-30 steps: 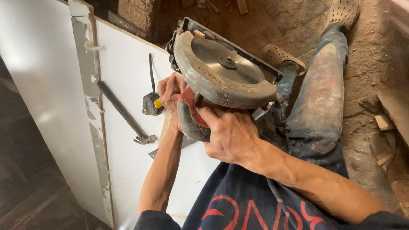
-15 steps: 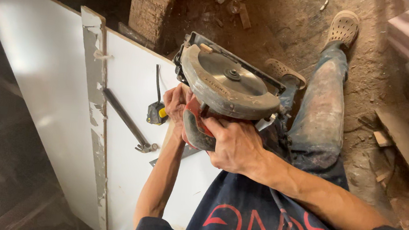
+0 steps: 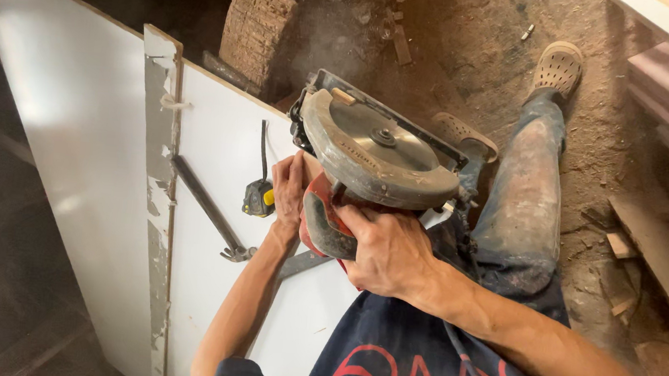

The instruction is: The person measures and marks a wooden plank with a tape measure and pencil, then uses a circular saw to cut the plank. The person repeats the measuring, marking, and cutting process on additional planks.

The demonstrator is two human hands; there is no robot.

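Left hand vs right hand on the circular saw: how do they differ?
The right hand wraps the red handle of the circular saw, fingers curled; the left hand lies flatter against the saw's side, next to the yellow tape measure. The right hand is nearer the camera, the left further out over the white board. Both are bare and touch the saw.

- The right hand (image 3: pixel 389 253) is curled tight around a handle, knuckles up, with its bare arm bent and coming in from the lower right.
- The left hand (image 3: pixel 290 188) reaches forward, its thin arm stretched nearly straight, fingers pressed flat.
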